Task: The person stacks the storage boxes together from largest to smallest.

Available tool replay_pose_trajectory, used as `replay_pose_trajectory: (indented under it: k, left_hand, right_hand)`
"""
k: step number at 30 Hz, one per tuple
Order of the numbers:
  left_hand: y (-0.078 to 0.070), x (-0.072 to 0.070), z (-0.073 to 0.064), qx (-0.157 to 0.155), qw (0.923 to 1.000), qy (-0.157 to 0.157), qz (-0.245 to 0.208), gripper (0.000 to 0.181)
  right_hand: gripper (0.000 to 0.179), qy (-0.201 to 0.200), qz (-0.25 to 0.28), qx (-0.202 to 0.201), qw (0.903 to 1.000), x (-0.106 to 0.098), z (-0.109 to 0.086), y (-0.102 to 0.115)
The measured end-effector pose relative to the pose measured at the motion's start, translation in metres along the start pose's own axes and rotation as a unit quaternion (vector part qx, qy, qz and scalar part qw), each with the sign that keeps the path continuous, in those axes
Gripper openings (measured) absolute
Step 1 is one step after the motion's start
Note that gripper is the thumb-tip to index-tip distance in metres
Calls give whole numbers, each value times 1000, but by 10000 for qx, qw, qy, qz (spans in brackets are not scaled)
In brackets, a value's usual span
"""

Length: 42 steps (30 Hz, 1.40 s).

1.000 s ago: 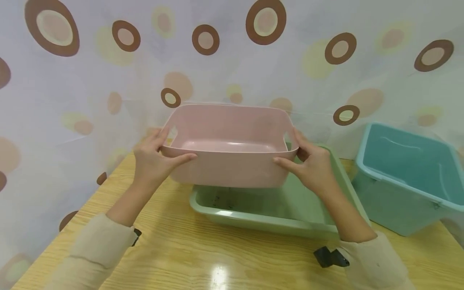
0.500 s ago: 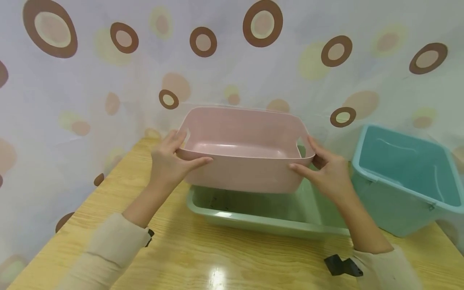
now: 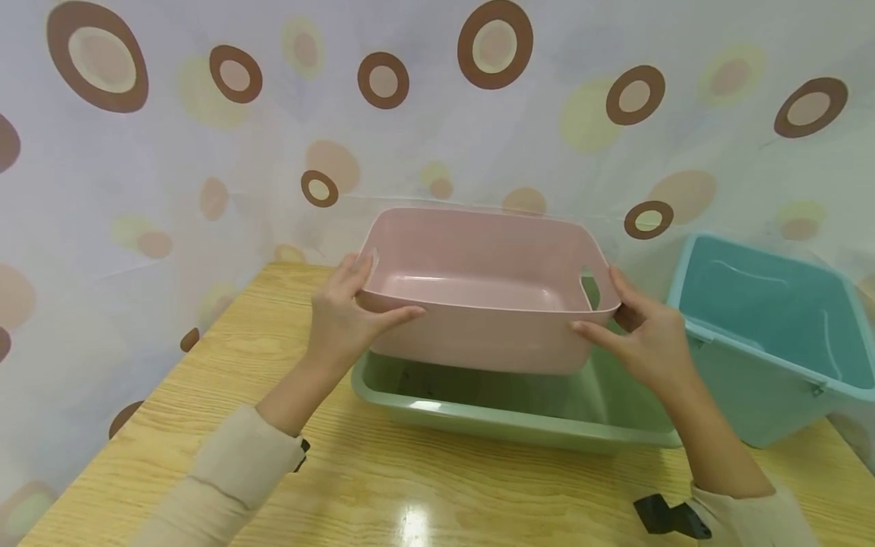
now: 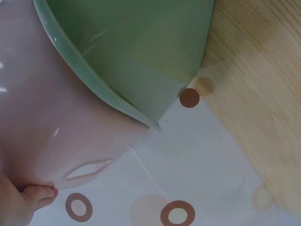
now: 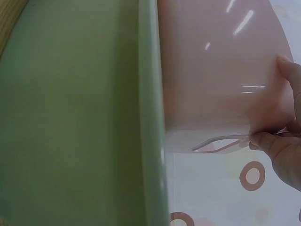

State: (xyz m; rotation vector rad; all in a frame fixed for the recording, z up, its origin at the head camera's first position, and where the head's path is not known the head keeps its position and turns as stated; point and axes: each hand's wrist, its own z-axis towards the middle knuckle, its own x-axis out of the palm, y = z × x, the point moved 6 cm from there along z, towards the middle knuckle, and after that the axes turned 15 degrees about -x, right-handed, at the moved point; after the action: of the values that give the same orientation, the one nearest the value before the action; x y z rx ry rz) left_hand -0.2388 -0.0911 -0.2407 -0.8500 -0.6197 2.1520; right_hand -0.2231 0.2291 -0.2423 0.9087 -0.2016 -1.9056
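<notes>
A pink plastic basin (image 3: 478, 338) with a cut-out handle at each end is held level over a larger green basin (image 3: 526, 429) in the head view. My left hand (image 3: 345, 315) grips its left end, thumb along the front wall and fingers at the handle hole. At the other end my right hand (image 3: 645, 338) grips the near corner the same way, thumb on the front wall. In the right wrist view, fingers of the right hand (image 5: 284, 150) pinch the edge beside the handle slot. The left wrist view catches only part of the left hand (image 4: 23, 200) at the rim.
A teal bin (image 3: 745, 380) stands at the right, close beside the green basin. All rest on a wooden table (image 3: 383, 486). Behind rises a white covering with brown circles (image 3: 437, 137). A black strap (image 3: 670, 516) hangs near the right sleeve.
Both hands have carried the pink basin to the right and slightly nearer, over the green basin. The green basin and teal bin keep their places.
</notes>
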Motion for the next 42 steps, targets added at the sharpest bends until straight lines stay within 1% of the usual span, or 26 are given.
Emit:
replay_pose_trajectory:
  k: [3, 8, 15, 18, 25, 27, 29, 35, 37, 42]
  left_hand:
    - [-2, 4, -1, -39, 10000, 44, 16, 90]
    - [-6, 11, -4, 153, 9999, 51, -20, 92]
    - [-6, 21, -10, 220, 9997, 131, 3, 94]
    - [-6, 24, -13, 269, 9995, 191, 9, 93]
    - [-2, 33, -21, 156, 9993, 348, 14, 95]
    - [-1, 35, -23, 193, 9992, 357, -4, 96]
    - [-1, 36, -25, 259, 9989, 387, -72, 94]
    - [3, 41, -31, 275, 9983, 509, -70, 84]
    - [4, 43, -33, 288, 9979, 576, -45, 83]
    - [9, 49, -39, 339, 9962, 797, -55, 77]
  right_hand:
    - [83, 22, -46, 129, 9999, -3, -5, -4]
    - [84, 56, -66, 239, 9997, -9, -12, -8]
    - [84, 134, -302, 383, 9987, -16, -21, -12]
    - [84, 146, -338, 370, 9986, -16, -25, -15]
    - [82, 147, -388, 391, 9984, -17, -36, -20]
    - [81, 159, -410, 419, 9982, -17, -39, -22]
    - [80, 169, -418, 470, 9979, -17, -40, -23]
    - [80, 179, -390, 513, 9978, -16, -45, -29]
    - [79, 183, -409, 478, 9979, -15, -47, -31]
    - [76, 336, -507, 575, 9965, -12, -54, -39]
